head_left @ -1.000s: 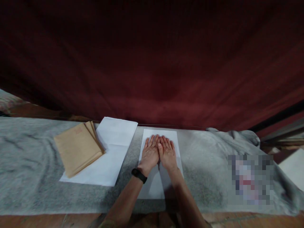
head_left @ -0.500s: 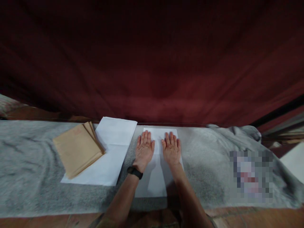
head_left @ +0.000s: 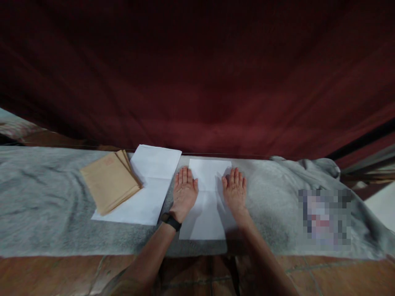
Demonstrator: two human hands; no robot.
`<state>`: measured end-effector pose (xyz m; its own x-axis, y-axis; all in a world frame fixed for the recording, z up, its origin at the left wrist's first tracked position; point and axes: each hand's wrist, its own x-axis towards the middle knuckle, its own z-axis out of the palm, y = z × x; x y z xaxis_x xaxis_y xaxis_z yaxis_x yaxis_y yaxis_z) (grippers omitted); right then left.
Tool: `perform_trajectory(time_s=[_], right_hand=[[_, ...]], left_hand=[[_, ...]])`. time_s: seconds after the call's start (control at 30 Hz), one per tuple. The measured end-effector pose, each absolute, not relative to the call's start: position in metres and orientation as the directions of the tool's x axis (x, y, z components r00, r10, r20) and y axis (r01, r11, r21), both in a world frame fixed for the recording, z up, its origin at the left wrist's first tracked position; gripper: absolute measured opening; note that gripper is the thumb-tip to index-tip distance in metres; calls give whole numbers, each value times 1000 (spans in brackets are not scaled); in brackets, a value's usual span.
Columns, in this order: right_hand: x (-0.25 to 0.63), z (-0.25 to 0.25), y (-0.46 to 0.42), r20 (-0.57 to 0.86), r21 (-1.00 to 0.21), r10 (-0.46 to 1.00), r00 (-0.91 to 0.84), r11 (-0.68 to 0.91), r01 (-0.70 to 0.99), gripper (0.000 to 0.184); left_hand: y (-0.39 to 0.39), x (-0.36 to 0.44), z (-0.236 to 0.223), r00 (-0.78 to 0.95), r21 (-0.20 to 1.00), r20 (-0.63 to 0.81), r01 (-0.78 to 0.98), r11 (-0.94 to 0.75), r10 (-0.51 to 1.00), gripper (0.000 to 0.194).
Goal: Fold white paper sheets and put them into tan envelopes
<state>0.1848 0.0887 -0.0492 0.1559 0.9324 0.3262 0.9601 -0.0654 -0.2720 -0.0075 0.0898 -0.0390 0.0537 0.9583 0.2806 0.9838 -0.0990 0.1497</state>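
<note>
A white sheet of paper (head_left: 205,213) lies flat in front of me, with a crease running across its middle. At its left edge is my left hand (head_left: 185,189), palm down with the fingers out straight and a dark band on the wrist. My right hand (head_left: 235,190) is likewise flat, fingers stretched, by the paper's right edge. Neither hand grips anything. Whether the palms press on the sheet or hover just over it, I cannot tell.
Left of my hands, brown envelopes (head_left: 109,181) lie stacked on more white paper (head_left: 151,197). Everything rests on a grey cloth (head_left: 46,197). A dark red curtain (head_left: 197,102) hangs behind it. A blurred-out item (head_left: 324,222) is on the right; tiled floor (head_left: 55,273) shows in front.
My hands have moved apart, from on top of the sheet out to its side edges. More of the sheet and its crease now shows. The view has shifted slightly.
</note>
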Motion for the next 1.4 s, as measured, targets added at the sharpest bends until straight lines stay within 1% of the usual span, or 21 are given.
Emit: perform_trajectory(time_s=[0.13, 0.2, 0.27, 0.33, 0.43, 0.6, 0.8, 0.9, 1.0, 1.1, 1.2, 1.27, 1.33, 1.4], right_hand=[[163, -47, 66, 324, -371, 945, -37, 163, 914, 61], [153, -49, 50, 317, -404, 937, -144, 271, 874, 58], [147, -52, 34, 301, -396, 926, -227, 338, 854, 56], [147, -53, 22, 283, -355, 918, -278, 370, 859, 56], [157, -54, 13, 283, -265, 911, -301, 376, 888, 56], [176, -58, 11, 330, -170, 916, -230, 298, 939, 58], [195, -64, 7, 351, -119, 924, -154, 207, 971, 60], [205, -67, 7, 368, -116, 924, -101, 153, 981, 63], [208, -64, 8, 388, -128, 920, -58, 116, 985, 65], [195, -58, 6, 389, -152, 915, -108, 179, 972, 62], [173, -55, -1, 353, -183, 901, -251, 329, 926, 58], [161, -56, -7, 327, -190, 884, -334, 408, 893, 57], [156, -57, -12, 315, -181, 875, -367, 435, 882, 57], [159, -58, -14, 314, -159, 880, -357, 419, 894, 56]], left_hand=[[57, 11, -38, 255, 163, 289, 937, -310, 923, 55], [38, 19, -42, 349, 148, 276, 905, -398, 896, 56], [23, 21, -47, 398, 125, 259, 890, -439, 880, 59], [13, 19, -50, 409, 110, 247, 889, -445, 879, 60], [6, 8, -48, 383, 106, 251, 902, -418, 889, 58], [0, -11, -42, 313, 102, 284, 930, -353, 907, 60], [-4, -28, -44, 261, 99, 266, 950, -295, 928, 63], [-4, -33, -45, 234, 108, 264, 957, -269, 936, 62], [-6, -30, -42, 222, 133, 292, 954, -270, 930, 62], [-14, -16, -39, 305, 157, 324, 916, -369, 896, 60], [-24, 0, -42, 409, 169, 326, 862, -478, 852, 58], [-29, 6, -47, 456, 161, 309, 840, -518, 835, 58], [-31, 7, -51, 473, 144, 290, 838, -527, 832, 58], [-30, 2, -53, 462, 129, 285, 850, -511, 840, 57]])
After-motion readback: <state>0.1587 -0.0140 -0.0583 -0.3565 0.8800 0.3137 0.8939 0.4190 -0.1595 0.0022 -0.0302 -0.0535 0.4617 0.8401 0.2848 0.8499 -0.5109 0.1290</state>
